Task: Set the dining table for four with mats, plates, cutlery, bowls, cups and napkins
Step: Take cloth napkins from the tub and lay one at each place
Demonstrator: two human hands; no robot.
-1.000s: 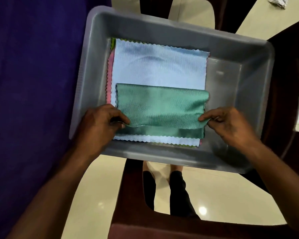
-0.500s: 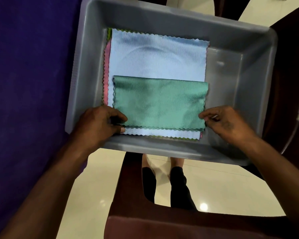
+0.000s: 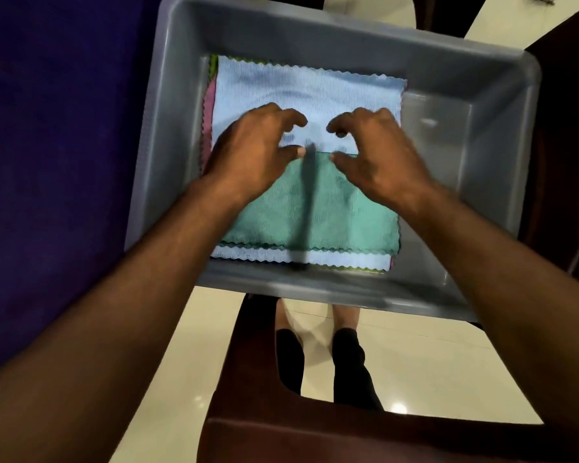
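A grey plastic bin (image 3: 169, 135) holds a stack of zigzag-edged napkins. On top lies a green napkin (image 3: 335, 215) folded in half, covering the near half of a light blue napkin (image 3: 310, 90). Pink and yellow-green edges (image 3: 209, 105) show underneath at the stack's left side. My left hand (image 3: 258, 152) and my right hand (image 3: 376, 152) hover side by side over the green napkin's far fold. Their fingers are loosely curved and hold nothing, and both thumbs sit at the fold line.
The bin stands on a dark brown chair (image 3: 315, 439). A purple-covered table (image 3: 54, 145) fills the left side. The bin's right part (image 3: 448, 168) has bare floor. Cream floor tiles (image 3: 415, 355) and my feet show below.
Both hands let go of the green napkin's near corners and moved forward and inward over its far fold. The green napkin now lies flat, folded in half.
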